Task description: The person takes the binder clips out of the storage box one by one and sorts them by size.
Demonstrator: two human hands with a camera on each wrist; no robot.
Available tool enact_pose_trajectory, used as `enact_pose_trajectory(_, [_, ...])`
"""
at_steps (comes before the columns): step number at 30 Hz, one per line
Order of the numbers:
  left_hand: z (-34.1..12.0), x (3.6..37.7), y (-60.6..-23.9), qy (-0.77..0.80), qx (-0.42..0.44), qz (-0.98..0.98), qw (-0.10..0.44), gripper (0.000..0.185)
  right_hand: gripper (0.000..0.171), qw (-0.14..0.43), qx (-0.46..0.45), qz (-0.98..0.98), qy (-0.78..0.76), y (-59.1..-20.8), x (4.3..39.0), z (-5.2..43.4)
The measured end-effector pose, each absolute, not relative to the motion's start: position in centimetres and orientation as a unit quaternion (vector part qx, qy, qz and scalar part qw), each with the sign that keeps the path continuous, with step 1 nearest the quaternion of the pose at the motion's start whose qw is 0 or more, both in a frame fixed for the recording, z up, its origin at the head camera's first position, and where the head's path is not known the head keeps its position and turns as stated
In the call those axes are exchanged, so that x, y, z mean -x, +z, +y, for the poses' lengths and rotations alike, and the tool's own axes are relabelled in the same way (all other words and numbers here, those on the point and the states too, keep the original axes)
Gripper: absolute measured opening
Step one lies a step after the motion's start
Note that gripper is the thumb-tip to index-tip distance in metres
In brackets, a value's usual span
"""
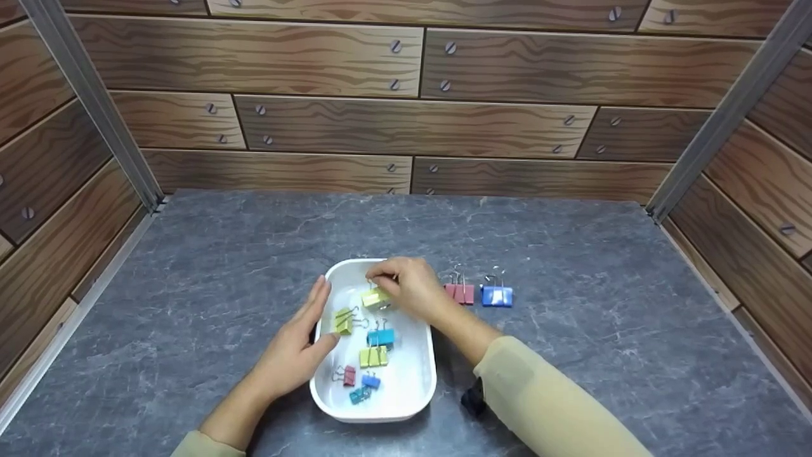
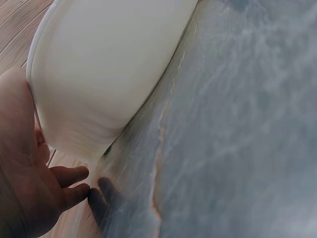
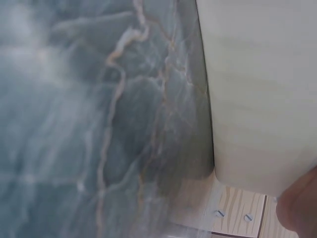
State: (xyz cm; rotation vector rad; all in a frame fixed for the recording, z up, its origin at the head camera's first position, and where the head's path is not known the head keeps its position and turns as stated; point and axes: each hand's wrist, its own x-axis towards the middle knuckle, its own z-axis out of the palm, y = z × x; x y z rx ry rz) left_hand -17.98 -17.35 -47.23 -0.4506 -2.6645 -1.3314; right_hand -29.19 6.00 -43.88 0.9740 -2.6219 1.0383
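The right hand (image 1: pixel 412 289) pinches a yellow metal binder clip (image 1: pixel 375 297) inside the white oval plastic tray (image 1: pixel 415 381) (other clips lie there); the left hand (image 1: pixel 298 346), fingers straight, steadies its rim.

Both arms reach in from the near edge, both in pale beige sleeves, the forearms bare from the cuffs forward. The left hand (image 1: pixel 298 346) lies with its fingers straight and together, pointing away, palm turned inward, thumb tucked toward the middle. From the left wrist view its palm (image 2: pixel 20 178) fills the corner, fingertips loosely bent. The right hand (image 1: pixel 409 285) is angled across toward the left, knuckles up, fingers curled downward and bunched in a pinch at their tips. The right wrist is bent slightly, forearm slanting back to the right.
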Motion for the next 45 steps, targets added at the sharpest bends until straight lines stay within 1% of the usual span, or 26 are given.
enact_pose_trajectory(7, [-17.3, 18.0, -47.2, -0.441, 0.148, -0.883, 0.062, 0.08, 0.015, 0.053, -0.295, -0.864, 0.405, -43.8, 29.2, 6.1])
enact_pose_trajectory(15, [-17.3, 18.0, -47.2, -0.443, 0.145, -0.883, 0.056, 0.08, 0.019, -0.012, -0.256, -0.834, 0.488, -43.0, 29.2, 6.6])
enact_pose_trajectory(19, [-17.2, 18.0, -47.2, -0.445, 0.144, -0.882, 0.056, 0.08, 0.02, -0.023, -0.257, -0.81, 0.527, -42.5, 29.4, 7.0])
enact_pose_trajectory(24, [-17.2, 18.1, -47.2, -0.443, 0.139, -0.884, 0.049, 0.08, 0.019, -0.021, -0.246, -0.79, 0.561, -41.4, 29.4, 7.9])
enact_pose_trajectory(30, [-17.3, 18.0, -47.1, -0.44, 0.135, -0.887, 0.043, 0.08, 0.017, -0.015, -0.223, -0.786, 0.577, -38.6, 29.0, 10.0])
enact_pose_trajectory(37, [-17.4, 18.0, -47.1, -0.436, 0.13, -0.889, 0.039, 0.081, 0.023, -0.002, -0.201, -0.795, 0.573, -36.4, 29.4, 14.2])
enact_pose_trajectory(41, [-17.3, 18.0, -47.2, -0.438, 0.136, -0.887, 0.05, 0.081, 0.024, 0.005, -0.177, -0.8, 0.573, -36.1, 30.2, 17.1])
enact_pose_trajectory(45, [-17.3, 18.0, -47.2, -0.439, 0.135, -0.887, 0.046, 0.081, 0.027, 0.013, -0.155, -0.814, 0.56, -36.1, 30.9, 20.2])
